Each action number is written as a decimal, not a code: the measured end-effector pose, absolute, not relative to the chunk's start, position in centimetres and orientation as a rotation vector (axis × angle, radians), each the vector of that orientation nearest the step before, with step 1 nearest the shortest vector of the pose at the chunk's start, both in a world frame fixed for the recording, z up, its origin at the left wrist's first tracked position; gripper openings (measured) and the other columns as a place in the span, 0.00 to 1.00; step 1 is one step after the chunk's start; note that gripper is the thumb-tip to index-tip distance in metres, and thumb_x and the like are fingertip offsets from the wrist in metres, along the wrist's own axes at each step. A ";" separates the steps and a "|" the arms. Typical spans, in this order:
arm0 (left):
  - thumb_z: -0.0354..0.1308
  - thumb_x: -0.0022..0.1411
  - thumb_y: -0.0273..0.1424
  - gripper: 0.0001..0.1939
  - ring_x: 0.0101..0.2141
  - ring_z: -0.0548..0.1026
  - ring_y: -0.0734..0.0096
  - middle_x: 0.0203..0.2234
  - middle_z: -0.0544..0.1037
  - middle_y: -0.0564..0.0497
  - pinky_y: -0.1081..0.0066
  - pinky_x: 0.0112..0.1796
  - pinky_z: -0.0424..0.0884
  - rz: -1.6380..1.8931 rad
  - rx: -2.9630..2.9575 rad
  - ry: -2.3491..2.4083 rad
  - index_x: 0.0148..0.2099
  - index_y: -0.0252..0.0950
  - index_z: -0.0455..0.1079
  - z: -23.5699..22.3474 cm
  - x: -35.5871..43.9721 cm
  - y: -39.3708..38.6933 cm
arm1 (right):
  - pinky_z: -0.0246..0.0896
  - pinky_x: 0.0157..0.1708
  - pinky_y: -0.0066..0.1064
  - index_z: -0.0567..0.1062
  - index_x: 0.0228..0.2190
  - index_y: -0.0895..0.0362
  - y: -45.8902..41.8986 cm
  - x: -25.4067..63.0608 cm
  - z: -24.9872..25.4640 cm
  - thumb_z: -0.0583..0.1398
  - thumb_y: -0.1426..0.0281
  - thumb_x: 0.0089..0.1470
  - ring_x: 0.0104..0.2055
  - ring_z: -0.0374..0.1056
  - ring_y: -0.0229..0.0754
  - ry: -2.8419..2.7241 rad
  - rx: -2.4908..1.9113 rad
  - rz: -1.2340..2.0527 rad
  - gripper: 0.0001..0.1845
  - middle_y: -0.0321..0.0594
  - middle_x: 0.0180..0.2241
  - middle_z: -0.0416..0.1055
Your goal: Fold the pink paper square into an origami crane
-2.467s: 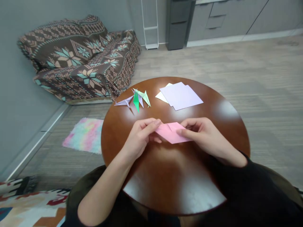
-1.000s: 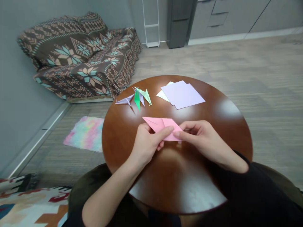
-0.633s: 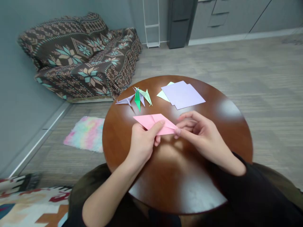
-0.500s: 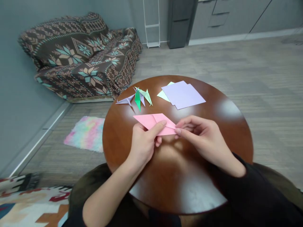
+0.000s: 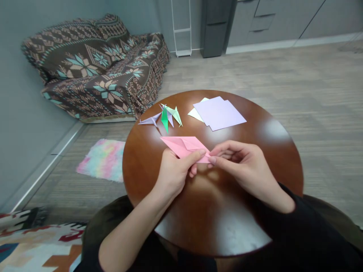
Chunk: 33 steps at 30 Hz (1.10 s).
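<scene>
A folded pink paper (image 5: pixel 183 146), shaped like a long diamond, is held just above the round brown table (image 5: pixel 215 211). My left hand (image 5: pixel 174 173) pinches its near edge, thumb on top and fingers underneath. My right hand (image 5: pixel 241 166) pinches the paper's right tip with fingertips pressed together. Both hands meet at that right end.
Folded paper cranes (image 5: pixel 166 116) in lilac and green lie at the table's far left. A stack of lilac and pale green paper squares (image 5: pixel 217 112) lies at the far middle. A patterned sofa (image 5: pixel 93 68), a pastel rug (image 5: pixel 102 159) and grey cabinets (image 5: pixel 255 22) stand beyond.
The pink paper was lifted off the table and turned so its long axis runs left to right. My right hand shifted from its right side to pinching its right tip.
</scene>
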<state>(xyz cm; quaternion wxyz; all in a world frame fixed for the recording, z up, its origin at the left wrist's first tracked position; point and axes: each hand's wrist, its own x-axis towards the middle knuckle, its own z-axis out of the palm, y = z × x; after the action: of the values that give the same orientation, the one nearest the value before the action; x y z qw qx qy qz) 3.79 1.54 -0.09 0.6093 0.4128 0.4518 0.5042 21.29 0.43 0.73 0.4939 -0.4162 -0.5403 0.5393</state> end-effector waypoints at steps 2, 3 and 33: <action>0.72 0.55 0.33 0.16 0.13 0.61 0.83 0.10 0.67 0.57 0.79 0.16 0.54 1.170 0.958 1.045 0.22 0.32 0.72 -0.1 3.8 1.5 | 0.72 0.32 0.21 0.82 0.31 0.56 0.4 21.3 0.7 0.74 0.69 0.52 0.29 0.79 0.35 -1.304 -1.004 1.320 0.07 0.36 0.27 0.83; 0.72 0.54 0.33 0.16 0.13 0.61 0.83 0.10 0.67 0.57 0.78 0.16 0.54 1.174 0.960 1.046 0.22 0.32 0.72 0.0 3.8 1.5 | 0.72 0.32 0.20 0.82 0.31 0.56 0.3 21.3 0.8 0.74 0.69 0.52 0.30 0.79 0.35 -1.300 -1.000 1.324 0.07 0.36 0.27 0.83; 0.71 0.58 0.36 0.16 0.16 0.68 0.78 0.14 0.73 0.54 0.76 0.20 0.64 1.160 1.049 1.022 0.24 0.33 0.74 -0.4 3.5 1.5 | 0.75 0.36 0.28 0.80 0.34 0.57 0.7 21.8 0.3 0.74 0.67 0.51 0.31 0.79 0.39 -1.115 -0.987 1.555 0.12 0.36 0.27 0.81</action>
<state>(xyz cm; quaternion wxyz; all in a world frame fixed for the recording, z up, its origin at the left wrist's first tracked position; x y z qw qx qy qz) 3.50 1.55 -0.39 0.5946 0.4513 0.4398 0.4994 21.76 0.72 0.32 0.4747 -0.4036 -0.4558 0.6357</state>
